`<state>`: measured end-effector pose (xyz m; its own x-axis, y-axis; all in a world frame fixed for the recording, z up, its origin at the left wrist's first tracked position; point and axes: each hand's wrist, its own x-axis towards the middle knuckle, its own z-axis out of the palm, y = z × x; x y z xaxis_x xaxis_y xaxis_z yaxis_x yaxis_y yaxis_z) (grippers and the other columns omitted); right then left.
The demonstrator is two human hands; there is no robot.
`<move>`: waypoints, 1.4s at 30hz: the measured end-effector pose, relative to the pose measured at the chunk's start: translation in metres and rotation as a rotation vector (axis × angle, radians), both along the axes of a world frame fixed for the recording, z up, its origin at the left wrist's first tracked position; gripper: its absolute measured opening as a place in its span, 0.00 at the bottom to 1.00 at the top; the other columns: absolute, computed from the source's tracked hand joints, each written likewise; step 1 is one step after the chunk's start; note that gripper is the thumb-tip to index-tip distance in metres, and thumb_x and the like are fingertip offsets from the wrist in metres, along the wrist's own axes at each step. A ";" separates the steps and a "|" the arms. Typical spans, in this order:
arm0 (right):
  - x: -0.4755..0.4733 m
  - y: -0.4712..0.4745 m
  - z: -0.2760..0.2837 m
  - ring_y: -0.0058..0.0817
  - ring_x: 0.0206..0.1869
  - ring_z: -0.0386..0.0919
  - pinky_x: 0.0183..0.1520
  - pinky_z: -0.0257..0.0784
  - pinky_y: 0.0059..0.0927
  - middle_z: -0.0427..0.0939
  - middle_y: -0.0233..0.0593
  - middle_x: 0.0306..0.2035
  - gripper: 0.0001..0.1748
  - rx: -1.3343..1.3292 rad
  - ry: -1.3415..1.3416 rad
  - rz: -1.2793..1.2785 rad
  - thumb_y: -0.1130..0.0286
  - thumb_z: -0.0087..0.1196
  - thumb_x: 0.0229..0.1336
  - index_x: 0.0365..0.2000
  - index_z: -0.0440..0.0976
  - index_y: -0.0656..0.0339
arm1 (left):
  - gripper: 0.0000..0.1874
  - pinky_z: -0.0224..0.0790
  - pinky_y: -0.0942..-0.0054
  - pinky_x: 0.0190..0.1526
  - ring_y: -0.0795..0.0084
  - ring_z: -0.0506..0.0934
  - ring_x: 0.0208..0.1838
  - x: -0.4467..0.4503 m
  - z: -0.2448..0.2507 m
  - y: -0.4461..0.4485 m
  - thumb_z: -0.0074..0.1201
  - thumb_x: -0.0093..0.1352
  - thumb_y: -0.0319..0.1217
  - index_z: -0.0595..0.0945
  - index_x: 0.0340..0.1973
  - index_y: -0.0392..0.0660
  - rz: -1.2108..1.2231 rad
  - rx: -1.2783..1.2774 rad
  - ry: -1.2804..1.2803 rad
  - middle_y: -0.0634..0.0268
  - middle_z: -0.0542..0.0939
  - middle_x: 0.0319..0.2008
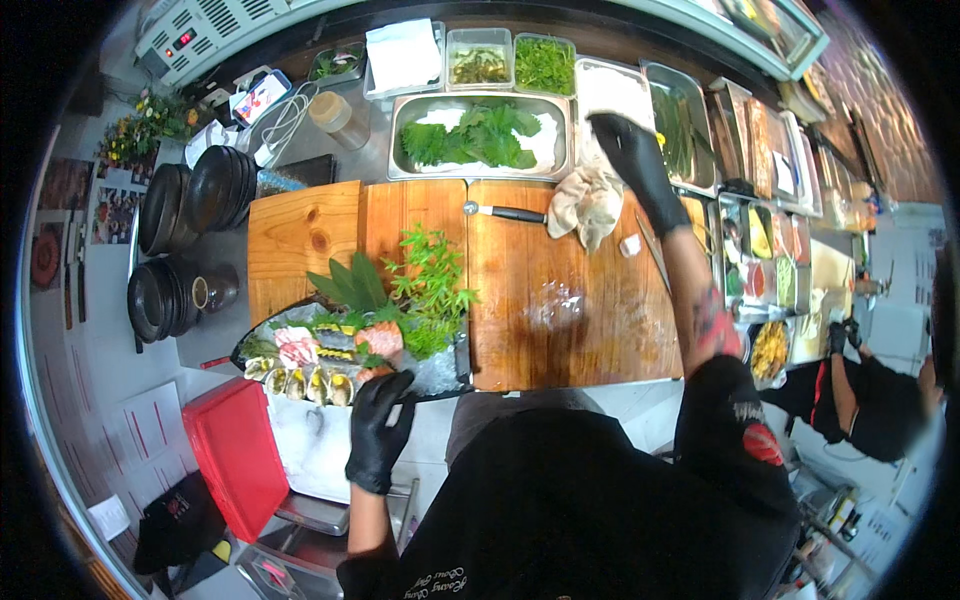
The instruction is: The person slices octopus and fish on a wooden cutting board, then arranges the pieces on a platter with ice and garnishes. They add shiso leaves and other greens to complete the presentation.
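My left hand [379, 431], in a black glove, is at the front edge of a dark platter [463, 360] lined with crushed ice. Its curled fingers reach over orange fish slices [375, 370]; whether they grip anything is unclear. On the platter lie pale pink slices [296, 346], several oysters [319, 384], a mound of minced salmon-coloured fish [381, 340], broad green leaves [356, 285] and a leafy sprig [427, 270]. My right hand [624, 142], also gloved in black, stretches over a white-lined container [611, 82] at the back. Its fingertips are partly hidden.
A crumpled cloth [589, 206], a black-handled scoop tool [506, 213] and a knife [651, 251] lie on the wooden board [525, 337]. A metal tray [394, 154] holds shiso leaves. Stacked black bowls [217, 187] stand left, beside a red cooler lid [232, 454]. A co-worker [855, 397] stands right.
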<state>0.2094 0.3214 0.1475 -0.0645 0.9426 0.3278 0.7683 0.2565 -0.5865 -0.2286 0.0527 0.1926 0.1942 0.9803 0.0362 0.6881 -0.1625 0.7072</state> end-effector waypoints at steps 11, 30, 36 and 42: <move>0.018 0.243 -0.110 0.51 0.40 0.81 0.45 0.75 0.43 0.82 0.51 0.39 0.12 -0.058 -0.455 0.345 0.69 0.61 0.54 0.40 0.82 0.57 | 0.13 0.73 0.68 0.49 0.64 0.81 0.45 0.033 0.024 -0.102 0.54 0.64 0.17 0.83 0.44 0.34 0.687 -0.149 -0.325 0.54 0.83 0.42; -0.024 -0.046 0.027 0.34 0.53 0.79 0.60 0.71 0.32 0.80 0.51 0.51 0.16 0.003 0.810 -0.076 0.76 0.51 0.66 0.50 0.77 0.73 | 0.27 0.73 0.64 0.54 0.60 0.80 0.53 0.018 0.043 -0.045 0.67 0.63 0.27 0.77 0.57 0.37 0.243 0.040 -0.666 0.52 0.78 0.57; -0.219 -0.228 0.064 0.25 0.43 0.81 0.50 0.77 0.27 0.84 0.39 0.40 0.13 -0.574 0.739 0.255 0.86 0.60 0.53 0.41 0.81 0.69 | 0.40 0.65 0.63 0.64 0.62 0.76 0.61 0.006 0.040 0.015 0.71 0.61 0.30 0.68 0.66 0.38 -0.062 0.105 -0.891 0.53 0.71 0.65; -0.371 -0.262 0.058 0.24 0.44 0.82 0.51 0.76 0.27 0.85 0.36 0.43 0.16 -0.612 0.662 0.353 0.85 0.61 0.54 0.45 0.81 0.69 | 0.22 0.74 0.70 0.55 0.76 0.78 0.50 -0.133 0.009 -0.016 0.65 0.63 0.19 0.80 0.53 0.39 0.000 -0.275 -0.875 0.63 0.82 0.49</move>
